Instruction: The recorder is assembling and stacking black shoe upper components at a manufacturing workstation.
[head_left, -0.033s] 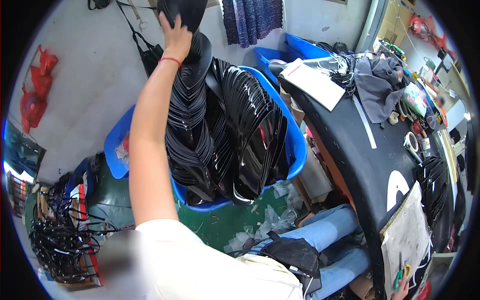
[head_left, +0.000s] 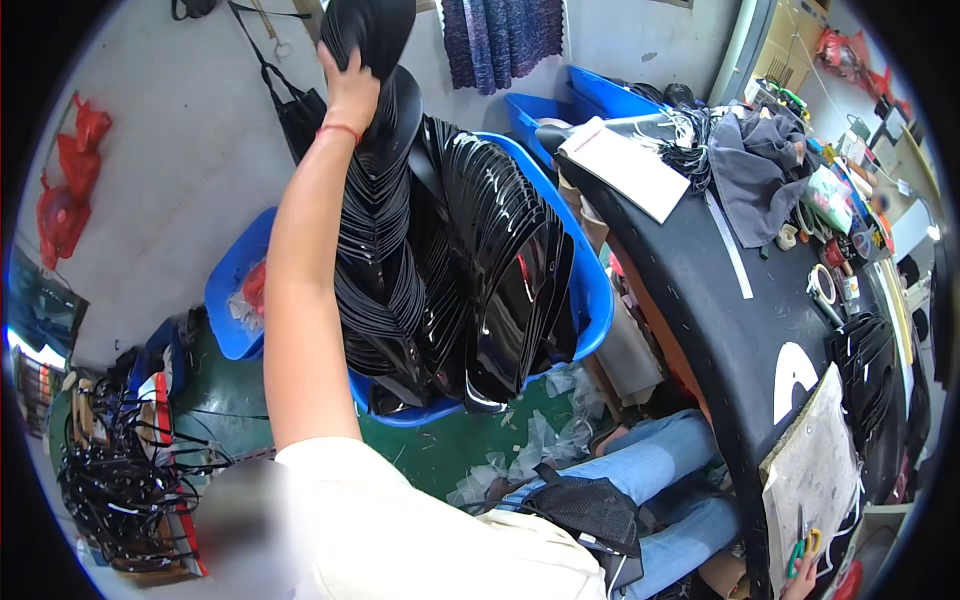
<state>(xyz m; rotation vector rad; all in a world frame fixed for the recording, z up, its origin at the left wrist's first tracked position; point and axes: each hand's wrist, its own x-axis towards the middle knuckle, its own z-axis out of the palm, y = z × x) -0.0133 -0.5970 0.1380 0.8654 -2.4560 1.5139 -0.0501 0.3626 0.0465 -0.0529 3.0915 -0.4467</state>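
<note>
My left hand (head_left: 352,95) reaches far up at arm's length, its fingers gripping the upper end of a stack of glossy black curved pieces (head_left: 372,35). Index and middle fingers lie apart on the pieces; the rest of the grip is partly hidden. More rows of these overlapping pieces (head_left: 505,250) fill a large blue tub (head_left: 600,300) below. At the lower right edge, only part of my right hand (head_left: 800,582) shows, on the table beside scissors (head_left: 800,550) with green and yellow handles. Whether it holds them cannot be made out.
A black-covered table (head_left: 730,340) curves along the right, bearing a white pad (head_left: 625,168), grey cloth (head_left: 755,165), tape roll (head_left: 822,285) and pale board (head_left: 815,475). A smaller blue bin (head_left: 235,325) stands left of the tub. Tangled black straps (head_left: 125,480) lie lower left; plastic scraps (head_left: 535,450) litter the green floor.
My left hand has shifted slightly left and down on the black stack. The upper pieces have turned, so more of their layered edges show. My right hand stays by the scissors.
</note>
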